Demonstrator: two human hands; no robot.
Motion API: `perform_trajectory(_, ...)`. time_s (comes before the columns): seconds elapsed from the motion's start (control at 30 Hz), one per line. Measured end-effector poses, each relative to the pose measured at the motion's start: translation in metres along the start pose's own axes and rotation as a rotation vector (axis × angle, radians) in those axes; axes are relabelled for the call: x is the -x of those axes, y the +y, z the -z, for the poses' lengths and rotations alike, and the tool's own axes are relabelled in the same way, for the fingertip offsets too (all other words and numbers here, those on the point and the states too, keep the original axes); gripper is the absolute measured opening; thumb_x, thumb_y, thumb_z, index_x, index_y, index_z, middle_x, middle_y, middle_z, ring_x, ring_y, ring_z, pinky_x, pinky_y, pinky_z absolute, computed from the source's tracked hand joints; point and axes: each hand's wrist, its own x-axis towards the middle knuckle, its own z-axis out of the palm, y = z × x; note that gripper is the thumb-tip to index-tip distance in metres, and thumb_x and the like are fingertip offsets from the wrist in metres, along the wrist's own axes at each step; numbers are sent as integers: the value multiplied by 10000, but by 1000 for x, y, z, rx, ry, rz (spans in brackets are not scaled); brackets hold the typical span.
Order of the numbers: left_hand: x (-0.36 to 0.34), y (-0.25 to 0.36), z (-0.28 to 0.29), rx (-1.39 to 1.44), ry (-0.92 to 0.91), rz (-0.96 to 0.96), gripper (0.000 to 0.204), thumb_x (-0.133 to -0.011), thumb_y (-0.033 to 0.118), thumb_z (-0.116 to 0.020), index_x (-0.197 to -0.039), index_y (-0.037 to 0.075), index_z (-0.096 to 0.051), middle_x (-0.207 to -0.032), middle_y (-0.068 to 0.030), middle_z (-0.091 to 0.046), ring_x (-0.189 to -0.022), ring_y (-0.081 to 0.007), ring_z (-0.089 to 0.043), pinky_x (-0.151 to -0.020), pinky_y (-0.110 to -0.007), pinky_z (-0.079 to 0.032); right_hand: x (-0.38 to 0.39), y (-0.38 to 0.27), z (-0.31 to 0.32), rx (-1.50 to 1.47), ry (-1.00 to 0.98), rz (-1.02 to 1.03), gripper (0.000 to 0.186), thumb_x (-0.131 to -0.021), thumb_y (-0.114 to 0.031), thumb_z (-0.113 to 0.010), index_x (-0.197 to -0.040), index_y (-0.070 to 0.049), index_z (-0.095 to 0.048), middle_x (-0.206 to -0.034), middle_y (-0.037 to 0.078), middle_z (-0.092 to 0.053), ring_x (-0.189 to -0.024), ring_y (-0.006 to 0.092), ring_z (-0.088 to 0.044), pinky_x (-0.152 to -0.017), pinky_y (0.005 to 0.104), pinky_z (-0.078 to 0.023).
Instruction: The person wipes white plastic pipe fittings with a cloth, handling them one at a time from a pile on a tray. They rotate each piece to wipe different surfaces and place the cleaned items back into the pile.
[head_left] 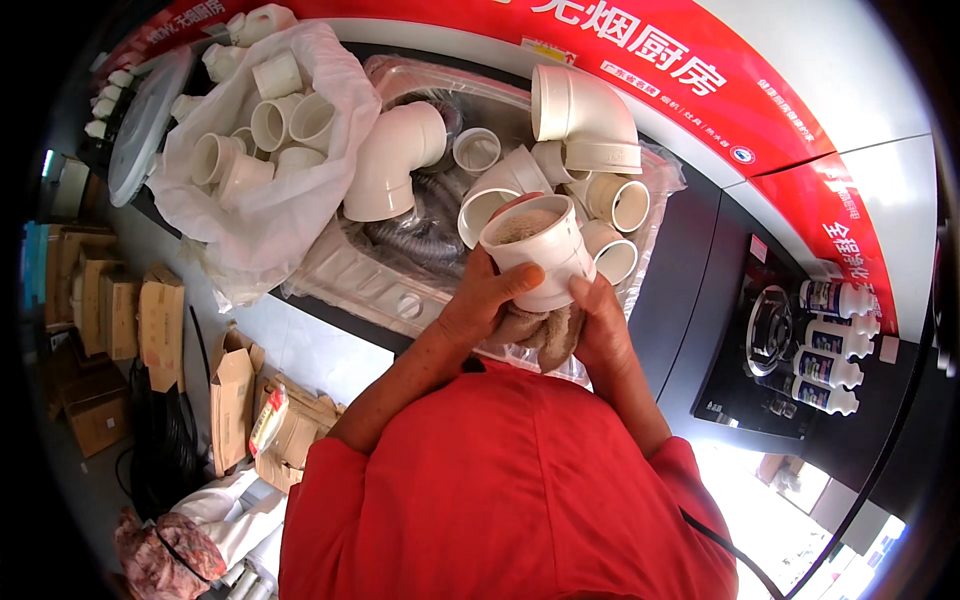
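Observation:
Both my hands grip a white plastic pipe coupling (535,255) in front of my chest, its mouth tilted up toward me. The inside looks dusty brown. My left hand (490,290) is wrapped round its left side, with the thumb across the front. On the right side, my right hand (598,320) presses its thumb to the coupling wall. A brownish rag (545,335) hangs under the coupling, bunched between my hands. Just beyond lie white pipe elbows (585,120) and short pipe fittings (612,200) on a plastic-wrapped tray (350,285).
To the left, a white plastic bag (345,90) holds several pipe fittings. Another elbow (400,160) and a grey flexible duct (430,215) lie beside it. White bottles (830,365) stand by a black glass hob (735,385) at right. Cardboard boxes (232,400) sit on the floor at left.

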Motion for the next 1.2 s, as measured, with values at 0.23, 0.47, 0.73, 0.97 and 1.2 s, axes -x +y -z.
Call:
perform_trajectory(0.23,-1,-10,-3,-162,195,-19,688,-835,244,-675,-1365,41,-286,-1249,-85,-467,-1149,-165,-460,-973,-328,-382,-20,14,9,1191,-99,520,365,-804,-192,-647,-1119,-24,-571,-1035,158,-601,-936,264,-590,-793,333,-459)
perform_trajectory(0.47,3,-3,1,-85,97,32,721,-811,262,-701,-1357,26,-294,-1257,-87,-466,-1147,-165,-462,-973,-324,-383,-3,4,3,193,66,34,526,-854,-280,-603,-1268,9,-458,-1169,124,-559,-1044,221,-564,-874,315,-452)
perform_trajectory(0.73,5,3,-3,34,13,41,635,-787,223,-728,-1292,15,-403,-1157,-72,-548,-1064,-168,-532,-924,-310,-424,4,6,7,225,-86,106,466,-820,-143,-584,-1246,10,-473,-1136,94,-578,-1041,206,-565,-900,325,-437)
perform_trajectory(0.97,2,-7,-6,-113,200,-5,568,-845,236,-654,-1295,19,-382,-1189,-76,-519,-1081,-153,-518,-918,-304,-415,-22,12,6,1135,-70,517,318,-823,-52,-609,-1130,-5,-544,-1040,68,-595,-892,137,-580,-737,272,-467)
perform_trajectory(1.2,6,0,3,-69,47,55,670,-766,289,-743,-1269,7,-400,-1145,-77,-535,-1032,-149,-533,-860,-299,-456,-5,-2,1,-83,8,-11,479,-821,-232,-599,-1224,6,-496,-1129,116,-589,-993,198,-590,-837,331,-477)
